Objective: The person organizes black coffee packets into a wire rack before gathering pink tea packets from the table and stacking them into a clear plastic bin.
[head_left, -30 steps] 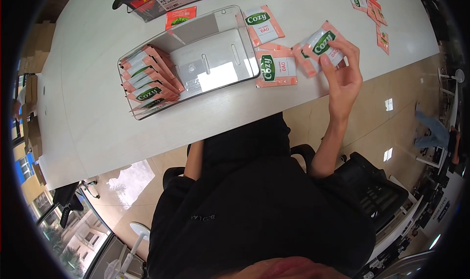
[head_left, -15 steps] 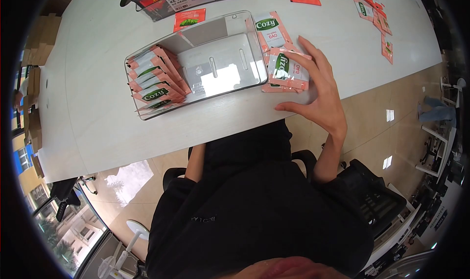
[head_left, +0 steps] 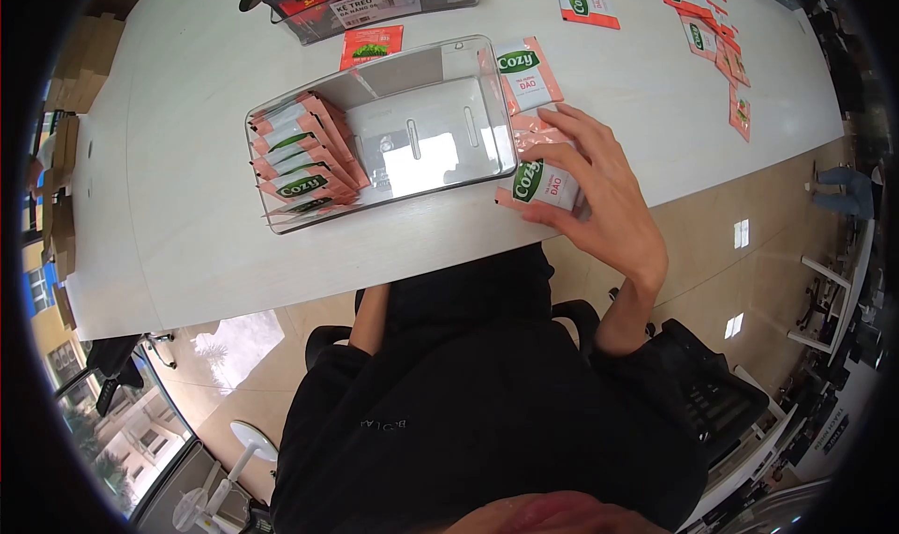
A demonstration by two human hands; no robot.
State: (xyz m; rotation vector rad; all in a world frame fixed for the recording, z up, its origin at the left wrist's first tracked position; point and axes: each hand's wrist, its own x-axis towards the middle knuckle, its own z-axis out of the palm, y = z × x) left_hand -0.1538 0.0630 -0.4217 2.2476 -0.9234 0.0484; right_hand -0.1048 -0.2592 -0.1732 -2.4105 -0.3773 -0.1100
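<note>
My right hand (head_left: 609, 192) is at the table's front edge, its thumb and curled fingers closed around a pink and white Cozy tea sachet (head_left: 552, 189). Just behind it, more Cozy sachets (head_left: 527, 77) lie overlapped against the right end of a clear plastic bin (head_left: 440, 173). Inside the bin, a row of similar sachets (head_left: 302, 159) leans in the left part, while the bin's right part shows bare floor. My left forearm (head_left: 371, 317) goes down beneath the table edge, and the hand itself is hidden.
Behind the bin lies a red sachet (head_left: 372, 45), in front of another clear container (head_left: 375, 9) with red and black packs. A lone Cozy sachet (head_left: 587, 5) and a scattered group of sachets (head_left: 702, 37) lie farther right on the white table (head_left: 187, 225).
My right hand has closed on the top Cozy sachet and drawn it towards the table's front edge, uncovering sachets beneath. The view has shifted slightly.
</note>
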